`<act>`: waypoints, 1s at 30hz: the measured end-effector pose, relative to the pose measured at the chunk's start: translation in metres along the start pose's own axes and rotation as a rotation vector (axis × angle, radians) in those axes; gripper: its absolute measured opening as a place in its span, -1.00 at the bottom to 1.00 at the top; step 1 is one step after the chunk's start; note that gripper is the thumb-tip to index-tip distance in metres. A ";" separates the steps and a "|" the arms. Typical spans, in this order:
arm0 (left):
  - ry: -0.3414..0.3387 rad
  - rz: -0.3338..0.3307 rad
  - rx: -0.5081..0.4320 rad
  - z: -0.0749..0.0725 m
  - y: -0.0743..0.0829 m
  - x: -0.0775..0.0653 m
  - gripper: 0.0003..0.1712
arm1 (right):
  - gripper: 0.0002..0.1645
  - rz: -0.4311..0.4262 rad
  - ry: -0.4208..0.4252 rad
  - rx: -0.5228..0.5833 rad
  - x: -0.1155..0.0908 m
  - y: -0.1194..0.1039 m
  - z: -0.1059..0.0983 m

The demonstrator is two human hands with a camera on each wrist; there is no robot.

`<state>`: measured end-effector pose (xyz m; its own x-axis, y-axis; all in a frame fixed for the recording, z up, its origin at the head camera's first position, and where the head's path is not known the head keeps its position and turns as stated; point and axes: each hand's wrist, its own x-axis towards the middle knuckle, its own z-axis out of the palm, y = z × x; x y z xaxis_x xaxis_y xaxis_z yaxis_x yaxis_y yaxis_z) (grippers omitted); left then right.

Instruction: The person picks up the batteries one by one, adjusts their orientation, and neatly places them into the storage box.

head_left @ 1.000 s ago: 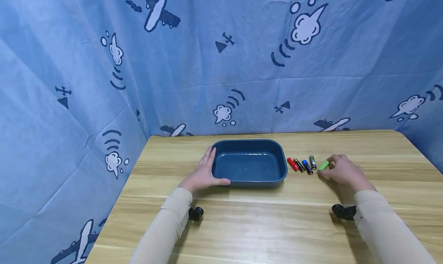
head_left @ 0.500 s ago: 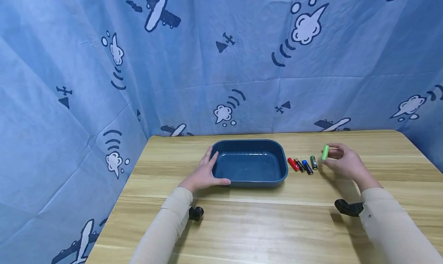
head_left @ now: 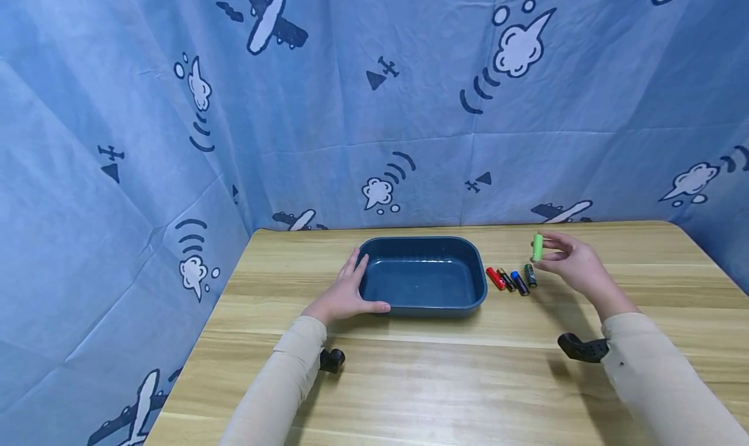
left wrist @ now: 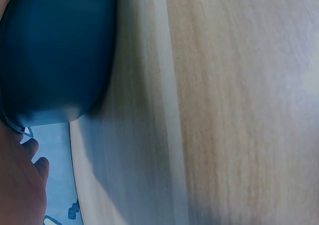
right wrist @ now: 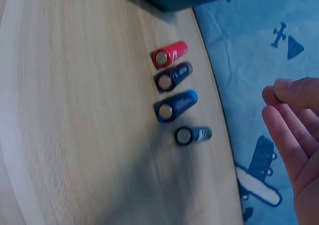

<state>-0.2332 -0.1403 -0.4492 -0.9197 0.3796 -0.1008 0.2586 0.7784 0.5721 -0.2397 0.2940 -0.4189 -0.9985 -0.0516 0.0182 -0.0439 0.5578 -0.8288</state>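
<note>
While the dark blue, rounded-rectangular plastic basin [head_left: 415, 287] is steadied at its left end, a light green, smooth-sided small cylinder [head_left: 538, 248], apparently a battery, is held off the wooden table [head_left: 445, 381] to the basin's right, well apart from its rim. Stood roughly upright in the grasp.

Handling, as judged: small, rigid, light but dense for its size; sleeve probably a little slick, prone to rolling if laid down on its side. Not fragile under finger pressure. Best taken by the two ends, or across the middle between thumb and forefinger.

Right hand [head_left: 576, 265]: narrow pinch, thumb near the cylinder's lower end, forefinger near the upper; remaining fingers bent behind. Cylinder not made out in the right wrist view.

Left hand [head_left: 345, 295]: spread wide, fingers laid against the basin's left end, thumb stretched along its near edge.

Between basin and right hand, four batteries are noted lying loose: a red one [head_left: 495, 278] just beside the basin's right wall, then a black one with a gold end [head_left: 506, 279], a dark one with a blue end [head_left: 519, 283], and a dark green-ended one [head_left: 530, 275], farthest from the basin.
</note>
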 end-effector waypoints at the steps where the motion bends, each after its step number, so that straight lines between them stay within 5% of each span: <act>1: 0.002 0.000 -0.008 0.000 0.000 0.000 0.43 | -0.16 -0.002 0.000 -0.003 0.001 -0.002 0.001; 30: 0.034 -0.034 -0.228 0.007 -0.001 0.002 0.47 | -0.13 0.024 -0.073 0.033 0.012 -0.040 0.022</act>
<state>-0.2328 -0.1366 -0.4553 -0.9371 0.3349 -0.0984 0.1567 0.6557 0.7385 -0.2495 0.2528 -0.3973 -0.9942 -0.0995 -0.0413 -0.0181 0.5321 -0.8465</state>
